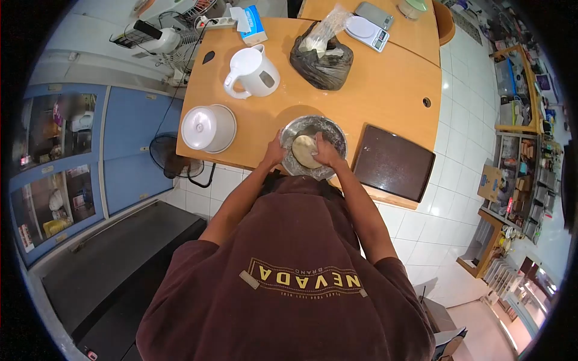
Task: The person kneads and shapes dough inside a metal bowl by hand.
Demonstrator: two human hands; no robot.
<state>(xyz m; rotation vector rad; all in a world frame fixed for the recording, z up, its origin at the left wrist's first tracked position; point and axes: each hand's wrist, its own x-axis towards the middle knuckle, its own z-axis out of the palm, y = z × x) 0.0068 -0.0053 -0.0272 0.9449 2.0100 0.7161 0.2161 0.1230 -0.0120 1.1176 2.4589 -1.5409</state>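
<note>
A metal bowl (334, 129) dusted with flour stands at the table's near edge, close to my body. Inside it lies a round, pale lump of dough (306, 151). My left hand (276, 150) is at the bowl's left rim, its fingers curled over the edge. From the right, my right hand (327, 150) reaches into the bowl and presses on the dough's right side, with its fingers bent around the edge of the lump.
On the wooden table (385, 78) are a white container (208, 128), a white jug (254, 72), a black plastic bag (325, 67), a white scale (365, 31), a tissue box (254, 26) and a dark tray (394, 161). A fan (170, 156) stands left.
</note>
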